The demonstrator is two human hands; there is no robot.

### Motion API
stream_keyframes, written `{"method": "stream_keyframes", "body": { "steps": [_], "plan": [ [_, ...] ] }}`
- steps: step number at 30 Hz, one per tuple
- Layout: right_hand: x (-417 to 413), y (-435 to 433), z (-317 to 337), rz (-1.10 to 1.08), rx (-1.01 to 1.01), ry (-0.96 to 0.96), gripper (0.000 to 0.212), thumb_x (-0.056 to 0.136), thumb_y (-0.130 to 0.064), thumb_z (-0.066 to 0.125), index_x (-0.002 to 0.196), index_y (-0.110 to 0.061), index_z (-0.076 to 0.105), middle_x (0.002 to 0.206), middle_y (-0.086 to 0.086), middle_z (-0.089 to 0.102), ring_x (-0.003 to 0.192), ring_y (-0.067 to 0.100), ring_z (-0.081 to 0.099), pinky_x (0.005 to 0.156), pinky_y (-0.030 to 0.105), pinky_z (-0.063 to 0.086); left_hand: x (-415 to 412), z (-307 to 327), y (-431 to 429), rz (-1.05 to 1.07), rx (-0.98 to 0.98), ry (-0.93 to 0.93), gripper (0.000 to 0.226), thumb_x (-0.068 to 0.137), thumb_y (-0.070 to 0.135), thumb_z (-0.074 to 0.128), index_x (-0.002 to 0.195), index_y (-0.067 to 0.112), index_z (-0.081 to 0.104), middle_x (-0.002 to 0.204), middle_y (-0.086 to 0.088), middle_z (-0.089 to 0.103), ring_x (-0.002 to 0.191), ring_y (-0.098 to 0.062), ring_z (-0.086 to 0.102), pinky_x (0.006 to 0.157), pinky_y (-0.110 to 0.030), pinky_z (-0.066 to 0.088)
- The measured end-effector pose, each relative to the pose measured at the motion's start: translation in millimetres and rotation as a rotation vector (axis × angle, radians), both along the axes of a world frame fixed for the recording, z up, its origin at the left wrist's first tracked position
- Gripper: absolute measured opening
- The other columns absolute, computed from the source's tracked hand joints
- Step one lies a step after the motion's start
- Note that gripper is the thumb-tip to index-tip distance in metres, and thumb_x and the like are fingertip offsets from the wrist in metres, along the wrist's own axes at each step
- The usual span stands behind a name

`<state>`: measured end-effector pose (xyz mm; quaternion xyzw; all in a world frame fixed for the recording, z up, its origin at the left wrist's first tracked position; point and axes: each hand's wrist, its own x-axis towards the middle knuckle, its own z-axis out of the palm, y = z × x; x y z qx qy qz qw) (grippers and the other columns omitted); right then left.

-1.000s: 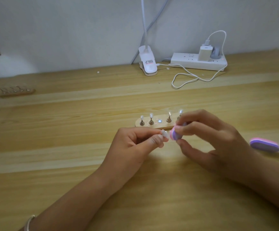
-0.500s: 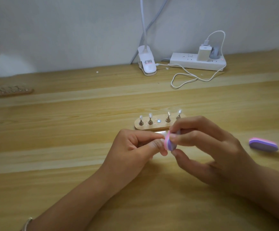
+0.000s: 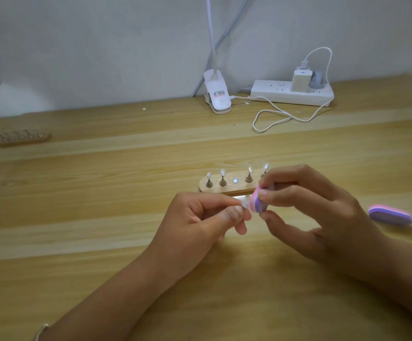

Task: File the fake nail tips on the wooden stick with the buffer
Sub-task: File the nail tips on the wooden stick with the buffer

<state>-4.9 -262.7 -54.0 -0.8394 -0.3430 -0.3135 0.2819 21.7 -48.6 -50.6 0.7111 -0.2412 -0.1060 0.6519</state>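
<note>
A person's left hand (image 3: 195,217) pinches a clear nail tip (image 3: 245,205) between thumb and forefinger, while the right hand (image 3: 318,212) grips a pink-and-purple buffer (image 3: 257,201) against it. The wooden stick (image 3: 227,188), with four tips standing upright, lies just behind the hands on the table (image 3: 101,217).

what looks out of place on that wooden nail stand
Only the middle slot of the wooden stand: it is bare, while four pegs carry tips. The left hand pinches a nail tip against the buffer.
</note>
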Motion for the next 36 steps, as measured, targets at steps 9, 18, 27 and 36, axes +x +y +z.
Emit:
{"method": "stream_keyframes", "body": {
  "steps": [9,18,27,36],
  "plan": [
    [1,3,-3,0.01,-0.04,-0.026,0.014,0.093,-0.009,0.066,0.095,0.002,0.075,0.103,0.017,0.065,0.091,0.027,0.066,0.082,0.034,0.052,0,1,-1,-0.015,0.061,-0.034,0.017,0.086,0.019,0.062,0.085,0.013,0.078,0.062,0.002,0.066,0.052,-0.007,0.045,0.051,-0.014,0.036],
    [-2,9,-3,0.05,-0.037,0.008,0.013,0.093,-0.009,0.067,0.094,0.0,0.075,0.105,0.015,0.065,0.095,0.026,0.065,0.087,0.032,0.051,0,2,-2,-0.027,0.065,-0.059,0.019,0.087,0.016,0.059,0.082,0.006,0.075,0.058,0.007,0.06,0.052,-0.022,0.037,0.05,-0.029,0.029],
    [-3,10,-2,0.071,-0.076,-0.002,0.011,0.092,-0.008,0.068,0.095,0.001,0.075,0.104,0.015,0.066,0.094,0.027,0.065,0.087,0.033,0.051,0,4,-2,-0.075,0.075,-0.104,0.019,0.089,0.009,0.056,0.082,0.006,0.074,0.06,0.007,0.06,0.054,-0.003,0.045,0.056,-0.018,0.036],
    [-5,8,-4,0.114,-0.113,-0.021,0.011,0.092,-0.007,0.07,0.098,0.001,0.075,0.104,0.016,0.067,0.095,0.028,0.064,0.087,0.034,0.052,-2,7,-1,-0.126,0.182,-0.181,0.025,0.086,0.006,0.053,0.075,0.02,0.07,0.059,0.012,0.056,0.056,-0.002,0.045,0.056,-0.02,0.035]
  ]
}}
